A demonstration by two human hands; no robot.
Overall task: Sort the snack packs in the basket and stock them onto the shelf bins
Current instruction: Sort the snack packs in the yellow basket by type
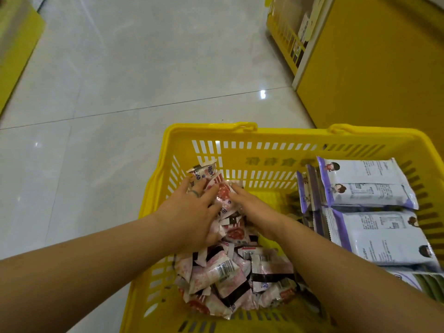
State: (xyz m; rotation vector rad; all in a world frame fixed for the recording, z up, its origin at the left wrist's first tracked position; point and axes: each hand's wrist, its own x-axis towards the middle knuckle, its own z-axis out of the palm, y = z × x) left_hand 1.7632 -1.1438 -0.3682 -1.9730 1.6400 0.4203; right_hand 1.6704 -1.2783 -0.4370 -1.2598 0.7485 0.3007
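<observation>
Right now both hands are down in the yellow basket, working the heap of small pink-and-white snack packs that fills its left side. The left hand, a ring on one finger, lies spread over the far end of the heap, and the right hand presses in from the right with its fingers close together, so a bunch of packs is squeezed between the two palms. Neither hand appears to pinch any single pack. The likely trouble is a loose scoop: these wrappers look slick and are piled every which way, so lifting them between flat palms could let some slide out onto the pale tiled floor or back into the heap. The larger purple-and-white packs are stacked along the basket's right side, just beside the heap, and a careless sweep could mix the two kinds. A yellow shelf unit rises at the far right, but its bins can't be made out from here.
</observation>
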